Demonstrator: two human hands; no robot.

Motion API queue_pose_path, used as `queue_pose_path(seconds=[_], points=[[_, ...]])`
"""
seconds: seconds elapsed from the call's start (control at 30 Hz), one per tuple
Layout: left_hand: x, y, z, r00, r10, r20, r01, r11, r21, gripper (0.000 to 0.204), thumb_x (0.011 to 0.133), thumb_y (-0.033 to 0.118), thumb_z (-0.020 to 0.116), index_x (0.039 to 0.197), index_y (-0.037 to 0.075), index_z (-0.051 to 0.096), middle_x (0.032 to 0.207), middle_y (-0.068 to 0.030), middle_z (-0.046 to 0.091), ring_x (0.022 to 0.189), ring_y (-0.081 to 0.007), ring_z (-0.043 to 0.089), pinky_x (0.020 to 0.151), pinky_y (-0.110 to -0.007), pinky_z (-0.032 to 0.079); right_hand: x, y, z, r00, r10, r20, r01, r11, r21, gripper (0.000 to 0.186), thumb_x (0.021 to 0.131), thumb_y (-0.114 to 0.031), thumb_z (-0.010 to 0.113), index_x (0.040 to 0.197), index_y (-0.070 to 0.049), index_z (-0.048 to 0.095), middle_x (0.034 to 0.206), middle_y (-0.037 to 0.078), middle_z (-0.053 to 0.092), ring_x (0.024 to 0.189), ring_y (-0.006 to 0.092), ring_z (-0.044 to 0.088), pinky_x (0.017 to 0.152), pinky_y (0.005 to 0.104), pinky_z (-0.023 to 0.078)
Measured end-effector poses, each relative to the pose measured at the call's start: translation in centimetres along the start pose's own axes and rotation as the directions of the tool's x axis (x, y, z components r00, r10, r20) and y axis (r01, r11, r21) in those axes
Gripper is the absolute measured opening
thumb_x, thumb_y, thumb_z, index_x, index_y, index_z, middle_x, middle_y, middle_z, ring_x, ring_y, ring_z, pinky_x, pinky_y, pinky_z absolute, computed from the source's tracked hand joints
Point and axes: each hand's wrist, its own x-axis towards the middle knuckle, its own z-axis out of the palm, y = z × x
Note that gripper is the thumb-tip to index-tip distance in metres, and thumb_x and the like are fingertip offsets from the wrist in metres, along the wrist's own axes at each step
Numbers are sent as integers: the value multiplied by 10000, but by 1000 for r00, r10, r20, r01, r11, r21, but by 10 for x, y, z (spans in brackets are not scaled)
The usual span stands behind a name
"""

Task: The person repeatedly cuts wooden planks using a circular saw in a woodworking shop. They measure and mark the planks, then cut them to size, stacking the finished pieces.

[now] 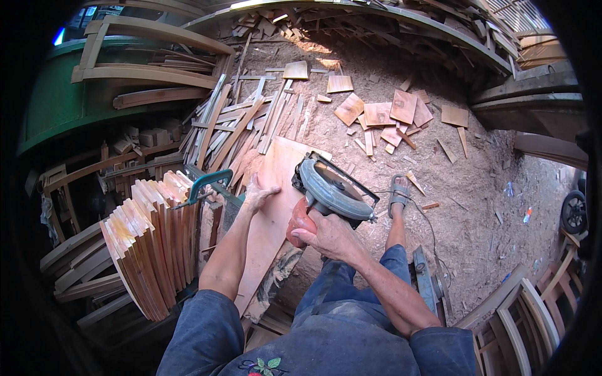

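My right hand (332,233) is wrapped round the orange-red handle of a circular saw (332,188). The saw has a grey, dusty guard, and its base plate is tilted up at the right side of a wide wooden board (269,216). Thumb and fingers apart, my left hand (259,193) rests at the board's left edge, to the left of the saw. Beside that hand a green clamp (204,185) is fixed at the bench. Whether the blade touches the wood cannot be made out.
A stack of cut boards (147,241) stands at the left. Wood strips (232,122) and offcuts (378,114) litter the sawdust-covered floor ahead. A power cord (433,232) runs past my sandalled foot (399,194). Curved wooden frames (523,319) lean at the lower right.
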Motion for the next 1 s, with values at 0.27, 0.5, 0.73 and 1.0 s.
queue_pose_path(seconds=[0.27, 0.5, 0.73, 1.0], points=[[1, 0, 0, 1000, 10, 14, -10, 1000, -4, 1389, 598, 521, 969, 1571, -127, 219, 1600, -301, 350, 1505, -364, 344, 1237, -398, 293, 2, 3, 1, 1000, -15, -21, 14, 1000, -27, 681, 974, -629, 563, 1102, 38, 618, 788, 289, 701, 785, 452, 724, 740, 530, 567], [1, 2, -1, 1000, -1, 5, 1, 999, 36, 1393, 594, 513, 970, 1572, -129, 214, 1609, -299, 337, 1512, -357, 335, 1240, -393, 288, 5, 6, 2, 998, -48, -35, 48, 999, 4, 669, 976, -620, 566, 1076, 39, 620, 602, 185, 657, 614, 365, 716, 669, 488, 576], [-2, 3, 1, 1000, 11, -18, -11, 1000, 0, 1403, 592, 504, 975, 1574, -131, 200, 1602, -303, 342, 1504, -357, 344, 1234, -391, 297, 9, 2, 3, 999, -24, -28, 24, 1000, -9, 707, 966, -641, 563, 1078, 54, 627, 755, 273, 696, 762, 444, 724, 733, 526, 571], [-8, -4, -2, 1000, -9, 16, 8, 999, 41, 1402, 597, 519, 968, 1576, -125, 198, 1584, -302, 366, 1489, -368, 362, 1219, -402, 321, 10, -1, 5, 1000, -19, 10, 19, 1000, 12, 739, 955, -661, 563, 1069, 65, 637, 794, 312, 691, 792, 480, 712, 746, 549, 563]])
